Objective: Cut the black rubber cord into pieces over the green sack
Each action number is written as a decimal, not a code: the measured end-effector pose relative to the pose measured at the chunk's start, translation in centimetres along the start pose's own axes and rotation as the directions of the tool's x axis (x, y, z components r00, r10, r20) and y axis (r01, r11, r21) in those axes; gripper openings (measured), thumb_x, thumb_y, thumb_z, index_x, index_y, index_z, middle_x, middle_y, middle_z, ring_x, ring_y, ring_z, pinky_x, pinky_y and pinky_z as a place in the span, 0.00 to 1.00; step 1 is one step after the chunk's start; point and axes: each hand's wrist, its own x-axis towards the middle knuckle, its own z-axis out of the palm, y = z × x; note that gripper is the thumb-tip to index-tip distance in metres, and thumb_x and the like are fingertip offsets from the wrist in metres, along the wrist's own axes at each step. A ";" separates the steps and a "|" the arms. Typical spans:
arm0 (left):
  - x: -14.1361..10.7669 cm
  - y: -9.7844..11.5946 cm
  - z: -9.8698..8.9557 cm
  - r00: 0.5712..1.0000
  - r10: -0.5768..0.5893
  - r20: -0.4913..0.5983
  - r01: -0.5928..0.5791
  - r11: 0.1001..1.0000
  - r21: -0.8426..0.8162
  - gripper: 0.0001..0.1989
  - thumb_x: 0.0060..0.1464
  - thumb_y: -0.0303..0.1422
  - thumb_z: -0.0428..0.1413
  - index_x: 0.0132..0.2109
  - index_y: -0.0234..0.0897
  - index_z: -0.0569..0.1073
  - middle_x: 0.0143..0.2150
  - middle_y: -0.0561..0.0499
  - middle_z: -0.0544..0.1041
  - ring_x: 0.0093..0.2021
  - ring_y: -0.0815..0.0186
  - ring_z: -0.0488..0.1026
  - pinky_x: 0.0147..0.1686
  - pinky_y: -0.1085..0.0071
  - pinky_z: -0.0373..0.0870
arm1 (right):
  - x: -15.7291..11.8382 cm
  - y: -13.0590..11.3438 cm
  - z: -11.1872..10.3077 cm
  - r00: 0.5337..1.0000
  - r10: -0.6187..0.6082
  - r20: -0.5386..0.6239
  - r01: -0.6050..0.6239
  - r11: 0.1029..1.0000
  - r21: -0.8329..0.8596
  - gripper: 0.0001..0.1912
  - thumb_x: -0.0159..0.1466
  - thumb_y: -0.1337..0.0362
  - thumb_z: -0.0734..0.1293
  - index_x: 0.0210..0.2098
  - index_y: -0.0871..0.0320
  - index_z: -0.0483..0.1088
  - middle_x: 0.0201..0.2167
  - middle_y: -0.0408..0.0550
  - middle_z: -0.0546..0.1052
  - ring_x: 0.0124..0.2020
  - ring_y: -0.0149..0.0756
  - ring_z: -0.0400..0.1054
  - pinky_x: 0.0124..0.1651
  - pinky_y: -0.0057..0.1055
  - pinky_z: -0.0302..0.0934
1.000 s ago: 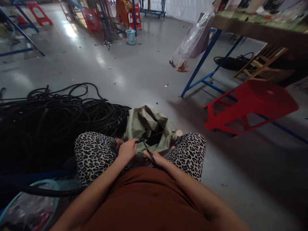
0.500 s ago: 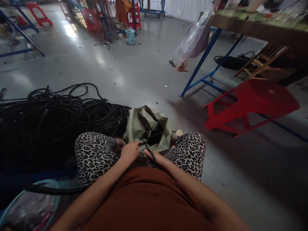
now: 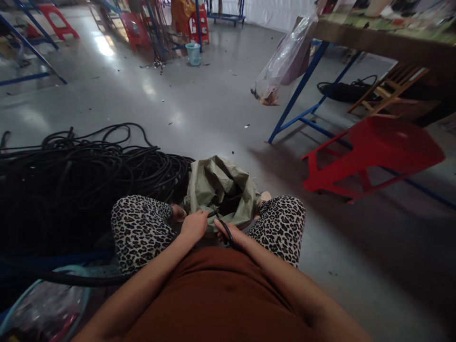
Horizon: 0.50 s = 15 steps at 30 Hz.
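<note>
My left hand [image 3: 194,225] is closed on a black cord [image 3: 212,214], whose short end sticks out to the right of the fingers. My right hand [image 3: 233,234] grips black-handled scissors [image 3: 225,228], with the blades up against that cord end. Both hands are over the near rim of an open olive-green woven sack [image 3: 201,183], which stands between my knees. Dark pieces [image 3: 230,204] lie inside the sack; their shape is hard to make out. Another stretch of black cord [image 3: 85,281] runs in from the left and passes behind my left forearm.
A big tangled heap of black cord [image 3: 89,171] lies at left. Below it is a light-blue basket [image 3: 85,297] holding clear plastic. At right are a red stool [image 3: 392,147] and a blue-legged table [image 3: 299,95] with a hanging plastic bag [image 3: 285,57].
My hands have shifted very slightly to the right with the cord and scissors. Everything else looks the same.
</note>
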 end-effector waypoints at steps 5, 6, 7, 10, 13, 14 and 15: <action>0.2 -0.2 0.1 0.999 0.026 -0.019 -0.026 1.000 -0.003 0.18 0.58 0.32 0.41 0.53 0.43 0.66 0.42 0.46 0.73 0.40 0.65 0.71 0.38 0.71 0.65 | -0.5 -0.2 -0.1 1.000 -0.011 -0.003 0.011 1.000 -0.025 0.26 0.60 0.45 0.56 0.25 0.63 0.66 0.17 0.46 0.68 0.17 0.29 0.64 0.20 0.24 0.58; 0.2 -0.2 0.1 1.000 0.023 -0.019 -0.023 1.000 -0.011 0.18 0.58 0.32 0.41 0.53 0.44 0.66 0.42 0.46 0.73 0.40 0.65 0.71 0.38 0.72 0.65 | -0.5 -0.2 -0.2 1.000 -0.020 0.001 0.020 0.999 -0.034 0.27 0.60 0.44 0.56 0.25 0.63 0.65 0.17 0.46 0.68 0.16 0.29 0.64 0.20 0.24 0.58; 0.2 -0.2 0.1 1.000 0.018 -0.017 -0.018 1.000 -0.019 0.18 0.58 0.33 0.41 0.53 0.44 0.66 0.42 0.46 0.73 0.40 0.65 0.71 0.39 0.72 0.65 | -0.6 -0.2 -0.2 1.000 -0.027 0.003 0.027 0.999 -0.041 0.27 0.59 0.43 0.56 0.24 0.63 0.65 0.17 0.46 0.68 0.16 0.30 0.64 0.20 0.25 0.58; 0.2 -0.3 -0.1 1.000 0.007 -0.014 -0.007 1.000 -0.030 0.18 0.58 0.33 0.42 0.53 0.44 0.66 0.43 0.47 0.73 0.41 0.65 0.71 0.40 0.72 0.65 | -0.5 -0.1 -0.3 1.000 -0.024 0.001 0.024 0.998 -0.050 0.28 0.58 0.42 0.56 0.25 0.63 0.66 0.16 0.47 0.68 0.16 0.31 0.64 0.19 0.27 0.58; 0.3 -0.3 -0.2 1.000 0.002 -0.019 -0.003 0.999 -0.033 0.17 0.57 0.32 0.42 0.53 0.44 0.66 0.43 0.47 0.73 0.41 0.65 0.71 0.40 0.72 0.65 | -0.4 0.1 -0.3 1.000 -0.026 -0.005 0.026 0.998 -0.061 0.29 0.57 0.40 0.55 0.25 0.62 0.66 0.16 0.47 0.68 0.16 0.32 0.63 0.19 0.27 0.58; 0.3 -0.3 -0.2 1.000 0.000 -0.023 -0.001 0.999 -0.035 0.17 0.57 0.32 0.42 0.53 0.44 0.66 0.43 0.47 0.73 0.41 0.65 0.71 0.40 0.72 0.65 | -0.3 0.2 -0.3 1.000 -0.031 -0.006 0.031 0.997 -0.064 0.30 0.57 0.40 0.55 0.25 0.62 0.66 0.16 0.47 0.67 0.16 0.32 0.63 0.19 0.27 0.58; 0.3 -0.4 -0.1 1.000 0.000 -0.027 -0.001 0.999 -0.039 0.17 0.57 0.32 0.42 0.53 0.44 0.65 0.43 0.47 0.73 0.41 0.65 0.71 0.40 0.72 0.65 | -0.3 0.3 -0.2 0.999 -0.038 -0.009 0.038 0.997 -0.064 0.30 0.57 0.40 0.55 0.25 0.62 0.66 0.16 0.46 0.67 0.15 0.31 0.63 0.19 0.26 0.58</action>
